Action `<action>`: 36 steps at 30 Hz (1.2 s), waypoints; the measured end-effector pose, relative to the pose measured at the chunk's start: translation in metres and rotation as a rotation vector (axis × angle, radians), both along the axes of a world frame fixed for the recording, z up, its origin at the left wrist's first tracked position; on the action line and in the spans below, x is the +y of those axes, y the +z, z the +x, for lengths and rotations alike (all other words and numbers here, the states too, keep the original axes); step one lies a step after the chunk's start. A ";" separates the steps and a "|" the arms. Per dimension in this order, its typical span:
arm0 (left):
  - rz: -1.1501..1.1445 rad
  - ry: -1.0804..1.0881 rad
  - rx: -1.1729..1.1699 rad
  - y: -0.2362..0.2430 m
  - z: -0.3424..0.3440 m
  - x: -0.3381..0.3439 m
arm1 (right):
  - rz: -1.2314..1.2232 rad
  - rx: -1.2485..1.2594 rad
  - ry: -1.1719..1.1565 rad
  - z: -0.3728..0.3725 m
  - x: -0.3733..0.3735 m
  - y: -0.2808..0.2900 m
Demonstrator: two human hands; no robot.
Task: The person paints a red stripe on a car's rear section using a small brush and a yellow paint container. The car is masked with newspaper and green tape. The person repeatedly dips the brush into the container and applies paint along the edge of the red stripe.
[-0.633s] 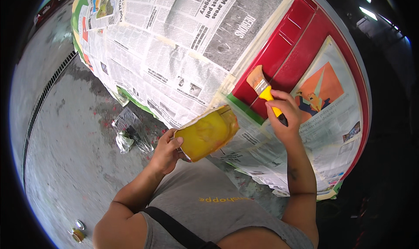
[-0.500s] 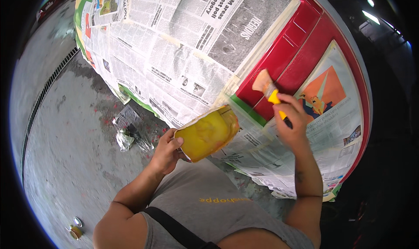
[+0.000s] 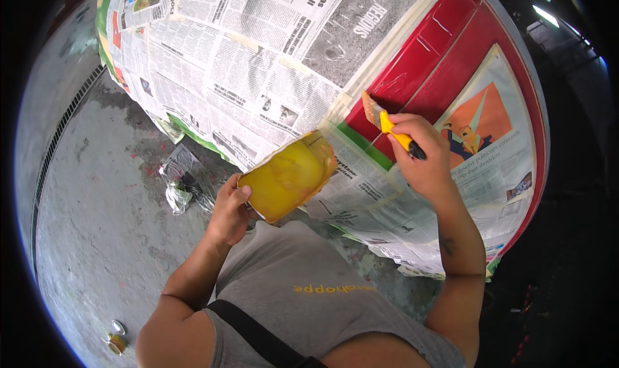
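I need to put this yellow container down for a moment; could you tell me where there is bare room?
Bare concrete floor lies left of the left hand, between the drain grate and crumpled paper. The newspaper-masked red panel is crowded.

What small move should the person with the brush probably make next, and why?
Probably a short stroke along the red panel. The right hand holds the brush with its bristles at the panel's edge beside the taped newspaper, while the left hand grips the yellow container close by.

Open air lies between the yellow container (image 3: pixel 288 182) and the paintbrush (image 3: pixel 387 125); taped newspaper (image 3: pixel 258 65) walls the far side.
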State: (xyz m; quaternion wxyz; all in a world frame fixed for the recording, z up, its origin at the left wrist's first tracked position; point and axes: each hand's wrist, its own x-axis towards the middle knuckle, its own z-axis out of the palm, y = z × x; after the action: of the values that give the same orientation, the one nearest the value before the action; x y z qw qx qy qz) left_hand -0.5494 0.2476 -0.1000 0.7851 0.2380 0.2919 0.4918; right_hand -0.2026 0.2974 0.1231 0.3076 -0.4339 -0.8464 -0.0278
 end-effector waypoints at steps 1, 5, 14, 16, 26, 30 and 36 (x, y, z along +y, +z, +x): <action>-0.001 0.004 0.008 -0.001 -0.001 0.000 | 0.017 -0.022 -0.041 -0.001 0.002 0.003; 0.015 0.010 -0.003 -0.003 -0.008 0.000 | 0.099 -0.055 -0.107 0.004 -0.002 0.026; 0.003 0.056 0.001 -0.004 -0.014 -0.004 | -0.173 -0.030 -0.069 0.001 -0.012 -0.024; 0.010 0.063 0.005 -0.004 -0.016 -0.003 | -0.128 -0.081 -0.080 0.006 -0.010 -0.019; 0.011 0.074 0.013 -0.004 -0.014 -0.005 | -0.345 -0.090 -0.163 -0.008 -0.005 -0.009; 0.037 0.060 0.053 -0.002 -0.018 -0.004 | -0.176 0.079 -0.132 0.005 -0.002 0.014; -0.008 0.110 0.026 -0.004 -0.016 -0.005 | -0.433 -0.121 -0.164 -0.010 -0.003 0.001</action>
State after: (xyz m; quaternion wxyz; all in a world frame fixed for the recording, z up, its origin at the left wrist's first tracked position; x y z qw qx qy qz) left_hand -0.5650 0.2421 -0.1040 0.7539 0.2249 0.3166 0.5298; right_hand -0.2130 0.2943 0.1238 0.1530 -0.5545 -0.8114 0.1036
